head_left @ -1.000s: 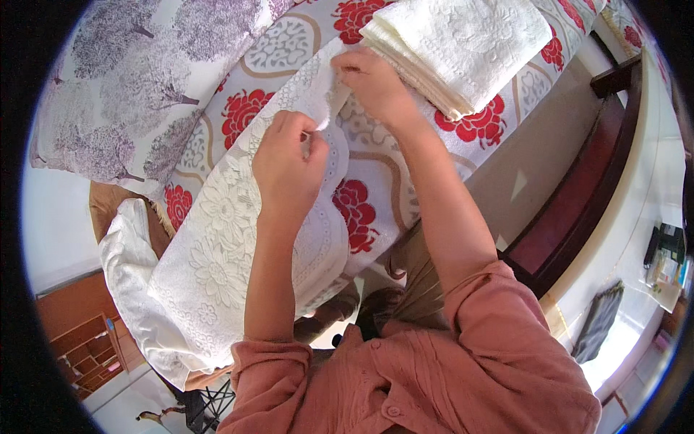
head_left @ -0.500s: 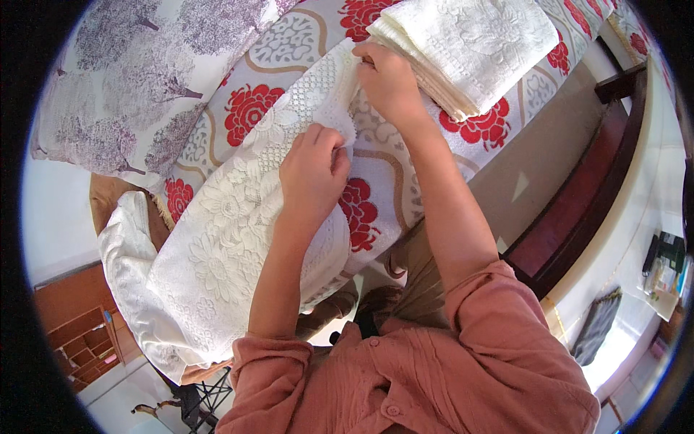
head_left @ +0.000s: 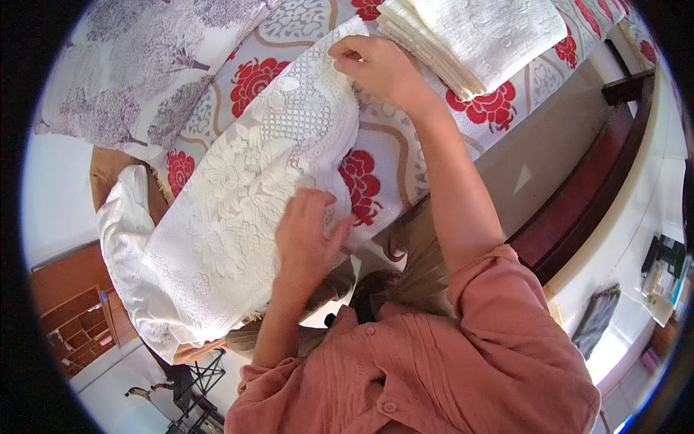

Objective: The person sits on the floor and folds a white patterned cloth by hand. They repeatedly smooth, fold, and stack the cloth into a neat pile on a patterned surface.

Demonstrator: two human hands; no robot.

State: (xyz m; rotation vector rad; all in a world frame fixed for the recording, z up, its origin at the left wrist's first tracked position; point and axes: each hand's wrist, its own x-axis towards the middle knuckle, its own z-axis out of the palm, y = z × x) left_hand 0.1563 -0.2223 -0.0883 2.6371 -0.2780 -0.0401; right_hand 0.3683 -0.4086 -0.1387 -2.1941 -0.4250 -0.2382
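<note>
A white lace cloth [head_left: 238, 170] with raised flowers lies lengthwise over the patterned bed cover, its left end hanging down in loose folds. Near its far end my right hand [head_left: 383, 69] has its fingers curled together on the lace at the right-hand edge. Lower down, my left hand [head_left: 307, 235] rests over the cloth's near edge, thumb and fingers apart and a little blurred. Beyond my right hand sits a stack of folded cream cloths [head_left: 481, 36].
The bed cover [head_left: 405, 170] has red flowers and tan bands. A pillow [head_left: 130, 79] printed with grey trees is at the upper left. Along the right runs a dark wooden frame [head_left: 571, 195]. A black folding stand [head_left: 195, 387] is on the floor at the lower left.
My left hand has come off the upper edge, moved toward me and spread its fingers. My right hand has shifted slightly left over the lace. The cloth's right edge lies more spread out.
</note>
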